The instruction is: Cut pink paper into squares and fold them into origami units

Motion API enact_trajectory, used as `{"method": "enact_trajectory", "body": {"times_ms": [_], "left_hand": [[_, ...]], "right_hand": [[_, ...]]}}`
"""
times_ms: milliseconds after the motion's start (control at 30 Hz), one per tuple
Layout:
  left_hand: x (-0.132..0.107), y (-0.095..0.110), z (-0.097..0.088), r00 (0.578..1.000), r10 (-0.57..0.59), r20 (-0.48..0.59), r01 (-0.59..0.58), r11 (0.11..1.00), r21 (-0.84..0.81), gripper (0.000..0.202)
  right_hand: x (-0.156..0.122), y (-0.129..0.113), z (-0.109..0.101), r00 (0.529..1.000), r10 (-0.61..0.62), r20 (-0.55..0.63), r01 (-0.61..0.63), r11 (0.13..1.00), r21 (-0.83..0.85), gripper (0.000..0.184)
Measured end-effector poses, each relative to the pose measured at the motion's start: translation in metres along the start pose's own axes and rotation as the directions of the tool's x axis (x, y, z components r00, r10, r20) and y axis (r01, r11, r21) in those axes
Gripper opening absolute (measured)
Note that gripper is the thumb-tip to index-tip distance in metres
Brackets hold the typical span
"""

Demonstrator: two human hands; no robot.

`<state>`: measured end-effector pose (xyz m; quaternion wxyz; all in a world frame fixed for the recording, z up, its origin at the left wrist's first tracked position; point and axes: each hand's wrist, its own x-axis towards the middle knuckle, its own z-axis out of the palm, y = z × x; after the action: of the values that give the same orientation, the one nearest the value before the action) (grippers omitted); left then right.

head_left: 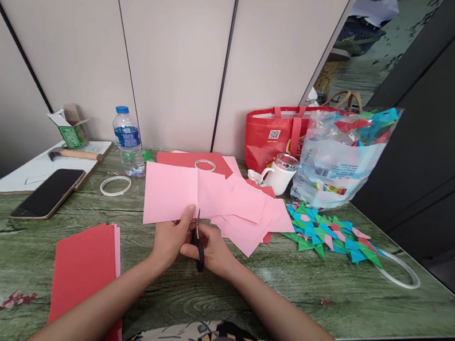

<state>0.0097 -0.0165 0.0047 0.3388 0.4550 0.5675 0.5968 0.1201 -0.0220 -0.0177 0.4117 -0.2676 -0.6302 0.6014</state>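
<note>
My left grip (170,238) is closed on the lower edge of a pink sheet (169,193), thumb on top beside its upright crease, and my right grip (215,250) is wrapped round the black handles of the scissors (198,253). The blades point away from me at that same lower edge, just right of my thumb — how far they are parted I cannot tell. The sheet is held over the middle of the counter (300,279), its right part meeting a spread of pink papers (249,235). My left forearm crosses a stack of red sheets (82,268), so room is tighter there; to the right, green wood grain runs between my forearm and a heap of folded pieces (325,233) — more space for that elbow. Further left, a phone (49,193) lies tilted over a white board's edge (4,184), and a bottle (129,145) stands behind a white ring (107,192).
</note>
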Motion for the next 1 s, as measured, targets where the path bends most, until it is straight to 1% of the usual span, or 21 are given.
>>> {"method": "enact_trajectory", "body": {"times_ms": [233, 500, 733, 867, 1000], "left_hand": [[0.000, -0.001, 0.001, 1.000, 0.018, -0.001, -0.018, 1.000, -0.020, 0.037], [-0.003, 0.009, 0.001, 1.000, 0.013, -0.006, -0.013, 1.000, -0.014, 0.032], [0.000, 0.002, 0.001, 0.999, -0.020, 0.026, 0.022, 0.997, -0.070, 0.035], [0.001, 0.000, 0.001, 0.999, -0.047, 0.008, 0.047, 0.995, -0.086, 0.036], [0.001, -0.001, 0.000, 0.999, -0.031, 0.018, 0.033, 0.997, -0.074, 0.037]], "right_hand": [[-0.001, -0.002, 0.000, 1.000, 0.003, -0.025, -0.003, 1.000, -0.015, 0.044], [-0.001, -0.002, 0.001, 0.999, 0.019, -0.033, -0.019, 1.000, -0.016, 0.045], [-0.001, -0.001, 0.003, 0.998, -0.008, -0.068, 0.005, 0.999, -0.050, 0.042], [-0.001, -0.001, 0.004, 0.996, -0.008, -0.086, 0.004, 0.998, -0.057, 0.041], [-0.002, -0.002, 0.004, 0.996, 0.011, -0.094, -0.016, 0.999, -0.048, 0.041]]}}
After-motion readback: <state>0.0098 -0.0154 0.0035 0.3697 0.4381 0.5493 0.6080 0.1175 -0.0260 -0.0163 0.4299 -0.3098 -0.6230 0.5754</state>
